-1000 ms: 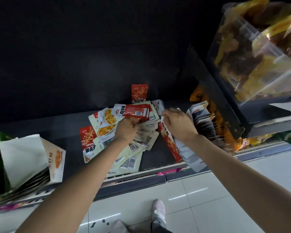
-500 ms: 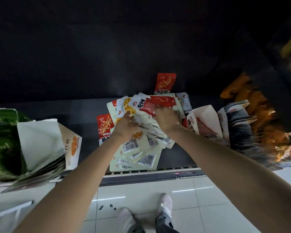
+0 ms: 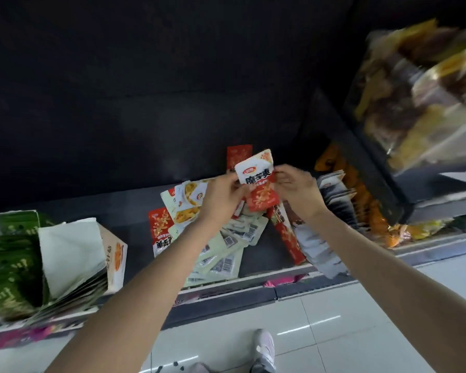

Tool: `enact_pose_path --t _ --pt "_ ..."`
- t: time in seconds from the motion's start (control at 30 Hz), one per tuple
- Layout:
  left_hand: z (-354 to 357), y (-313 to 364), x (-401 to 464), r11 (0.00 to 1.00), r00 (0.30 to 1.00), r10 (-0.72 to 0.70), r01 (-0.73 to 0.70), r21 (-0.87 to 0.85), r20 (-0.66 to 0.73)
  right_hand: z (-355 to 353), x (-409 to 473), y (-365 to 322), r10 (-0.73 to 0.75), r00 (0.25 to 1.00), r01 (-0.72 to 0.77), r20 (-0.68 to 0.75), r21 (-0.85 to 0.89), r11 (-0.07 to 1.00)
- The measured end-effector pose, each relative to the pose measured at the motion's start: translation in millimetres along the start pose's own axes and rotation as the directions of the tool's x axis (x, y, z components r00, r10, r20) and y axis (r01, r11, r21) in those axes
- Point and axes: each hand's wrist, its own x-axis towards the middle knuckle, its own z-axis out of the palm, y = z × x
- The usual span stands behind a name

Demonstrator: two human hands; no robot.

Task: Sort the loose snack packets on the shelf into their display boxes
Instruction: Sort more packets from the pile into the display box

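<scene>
1. Floor tiles (image 3: 334,332) and a shoe (image 3: 264,348) nearest; the person stands right at the shelf edge (image 3: 253,288). No change there.
2. Loose pile of packets (image 3: 226,246) lies mid-shelf, mostly pale ones barcode-up, a few red ones mixed in. Half a second ago both hands were down in this pile; now they are raised clear of it.
3. Left hand (image 3: 221,197) has fingers curled, pinching the left edge of a red-and-white packet (image 3: 258,181). Right hand (image 3: 296,187) pinches the right edge, thumb and fingers closed on it. Possibly more than one packet held; cannot tell.
4. So the packet has come off the pile and is in the air above the back of it, face to camera.
5. Meaning: one item picked, probably being checked for type; sorting barely begun, most of the pile left.
6. Candidate boxes: red display box (image 3: 288,235) just right of the pile, cream display box (image 3: 113,254) well left.
7. Behind: one red packet (image 3: 238,154) against the dark back wall.
</scene>
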Motion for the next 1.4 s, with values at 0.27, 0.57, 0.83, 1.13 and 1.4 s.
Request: enact_pose_path --t 0.27,0.57,0.83,1.13,1.4 --pt "65.0 45.2 1.0 0.983 0.985 0.134 -0.146 0.111 0.110 -67.2 -16.8 34.4 -0.065 0.991 0.038 -0.114 -0.228 0.973" --pt "99.5 5.7 2.3 0.578 0.872 0.099 -0.442 0.686 0.479 -66.7 2.6 99.0 0.217 0.934 -0.296 0.284 0.276 0.914" --pt "89.2 -13.4 -2.1 0.865 0.941 0.054 -0.211 0.455 0.333 -48.4 -0.4 76.3 0.257 0.901 -0.109 0.349 -0.389 0.915" --pt "49.8 -53.5 -6.3 0.944 0.991 -0.114 0.086 0.317 0.072 22.4 -23.8 38.4 -0.261 0.965 0.179 -0.030 -0.652 0.737" --pt "12.3 -113.8 -9.2 0.815 0.917 -0.379 0.269 0.513 0.122 105.6 17.1 42.1 0.094 0.912 0.196 0.398 -0.627 0.754"
